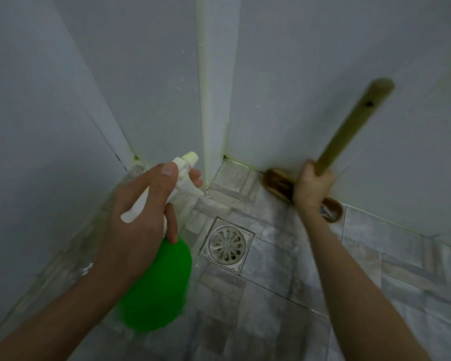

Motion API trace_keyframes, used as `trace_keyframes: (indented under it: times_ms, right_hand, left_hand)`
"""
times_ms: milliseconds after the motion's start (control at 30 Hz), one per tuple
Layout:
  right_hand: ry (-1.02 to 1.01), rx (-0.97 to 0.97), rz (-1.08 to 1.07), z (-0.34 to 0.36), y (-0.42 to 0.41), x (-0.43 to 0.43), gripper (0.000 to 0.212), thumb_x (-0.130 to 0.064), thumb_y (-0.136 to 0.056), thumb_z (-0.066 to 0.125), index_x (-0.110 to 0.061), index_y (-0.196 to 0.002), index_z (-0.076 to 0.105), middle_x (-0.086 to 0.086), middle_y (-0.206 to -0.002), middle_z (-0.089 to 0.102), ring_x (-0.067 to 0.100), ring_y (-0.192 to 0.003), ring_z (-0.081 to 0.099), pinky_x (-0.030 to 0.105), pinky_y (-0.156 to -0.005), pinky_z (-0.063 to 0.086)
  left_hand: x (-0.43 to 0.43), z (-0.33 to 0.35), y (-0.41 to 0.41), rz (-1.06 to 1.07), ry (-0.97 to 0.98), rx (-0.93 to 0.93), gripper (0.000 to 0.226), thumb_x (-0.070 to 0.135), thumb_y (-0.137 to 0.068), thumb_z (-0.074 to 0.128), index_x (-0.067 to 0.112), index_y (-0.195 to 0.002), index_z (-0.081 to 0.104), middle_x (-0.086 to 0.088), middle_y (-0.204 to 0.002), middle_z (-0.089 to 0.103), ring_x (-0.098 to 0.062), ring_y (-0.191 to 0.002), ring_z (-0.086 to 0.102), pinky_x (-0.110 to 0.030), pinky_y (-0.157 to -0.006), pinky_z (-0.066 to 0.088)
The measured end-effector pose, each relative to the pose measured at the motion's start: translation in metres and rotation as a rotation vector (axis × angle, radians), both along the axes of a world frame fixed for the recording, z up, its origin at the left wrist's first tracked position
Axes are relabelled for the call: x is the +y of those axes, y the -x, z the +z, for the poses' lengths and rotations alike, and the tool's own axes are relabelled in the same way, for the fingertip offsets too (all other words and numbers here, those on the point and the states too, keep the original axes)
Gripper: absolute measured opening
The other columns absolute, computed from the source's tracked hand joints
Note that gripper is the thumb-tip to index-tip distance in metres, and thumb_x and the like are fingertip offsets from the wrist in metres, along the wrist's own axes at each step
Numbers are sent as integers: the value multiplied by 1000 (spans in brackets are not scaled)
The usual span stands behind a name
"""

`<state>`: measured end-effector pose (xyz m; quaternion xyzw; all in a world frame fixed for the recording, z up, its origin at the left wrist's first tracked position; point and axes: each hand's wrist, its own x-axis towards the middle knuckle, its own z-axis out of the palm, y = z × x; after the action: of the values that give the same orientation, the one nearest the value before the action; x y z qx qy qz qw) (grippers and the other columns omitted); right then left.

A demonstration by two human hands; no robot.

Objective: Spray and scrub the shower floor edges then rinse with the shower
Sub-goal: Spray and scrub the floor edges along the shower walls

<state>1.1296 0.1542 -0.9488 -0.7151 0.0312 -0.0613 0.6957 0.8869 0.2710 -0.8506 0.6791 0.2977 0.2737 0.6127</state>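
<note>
Our right hand (313,187) hides the middle of the brush head (277,185); its handle (349,131) is blurred. The green spray bottle (154,287) smears at its base. Both forearms (349,282) run off the bottom edge.

Grey tiled shower floor (276,272) — we look down into its corner.
We see mottled grey tiles with dark grout lines, and a square metal drain (227,243) with a round slotted grate set flush near the corner. A brown brush head (276,185) sits on the tiles right at the edge, against the foot of the right-hand wall (323,74) — yellowish staining runs along that joint.
</note>
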Motion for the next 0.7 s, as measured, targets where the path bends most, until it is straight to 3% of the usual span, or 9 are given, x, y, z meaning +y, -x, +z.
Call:
trace_keyframes:
  times_ms: [67,133,267,333,367,433,533,633,700]
  right_hand:
    - [38,1,152,6,9,35,41,-7,-87,59,-25,-60,34,-5,-60,38,15,-64,43,24,-56,32]
    - [74,-45,298,10,16,63,39,-9,-85,58,-22,-57,34,-7,-55,32,2,-48,33,19,-44,26]
    - [85,48,102,3,-6,13,30,-5,-91,56,-21,-71,40,-7,-66,41,6,-59,40,11,-56,35]
    - [66,-8,18,2,-11,-15,26,-16,-84,56,-24,-65,40,-5,-61,43,7,-54,42,27,-53,38]
    - [68,-25,23,2,-11,-17,23,-21,-79,53,-23,-61,39,-4,-58,40,6,-48,40,27,-49,34]
    - [67,-9,34,6,-4,3,26,-23,-79,52,-22,-58,38,-5,-55,37,1,-42,35,23,-45,30]
    - [69,3,188,6,11,60,40,-7,-90,55,-22,-58,37,-6,-55,36,3,-46,33,16,-44,27]
    - [80,-22,311,7,12,78,42,-3,-89,56,-22,-58,35,-7,-54,34,-1,-43,30,17,-43,25]
    - [79,30,190,5,3,48,32,-11,-88,57,-21,-63,40,-6,-61,42,1,-51,38,16,-48,32]
  left_hand:
    - [-4,2,-3,-38,-35,-24,43,62,-86,46,36,-96,78,-29,-91,69,-26,-37,44,-30,-50,39]
    - [-6,0,-6,-67,-29,-46,43,59,-87,45,33,-97,77,-13,-91,75,-24,-36,43,-25,-46,39]
    - [-5,2,-5,-73,-8,-63,49,56,-89,41,22,-99,74,8,-101,77,-17,-36,43,-21,-43,39]
    - [0,3,-3,-56,16,-72,48,56,-89,41,22,-99,74,7,-101,77,-16,-36,43,-21,-42,39]
    - [2,2,-2,-50,24,-72,48,56,-88,42,22,-100,74,5,-101,77,-17,-36,43,-21,-42,39]
    - [5,1,-2,-57,23,-51,47,58,-88,43,27,-99,76,-10,-95,77,-21,-37,43,-23,-44,39]
    - [6,-3,-5,-72,12,-18,44,60,-88,44,33,-92,78,-40,-87,64,-25,-38,43,-24,-46,40]
    - [3,-7,-8,-88,-9,-39,43,58,-89,44,32,-93,78,-36,-87,67,-25,-36,43,-24,-45,40]
    - [2,-5,-11,-79,18,-85,47,56,-89,43,24,-99,76,-11,-92,77,-21,-36,44,-22,-42,40]
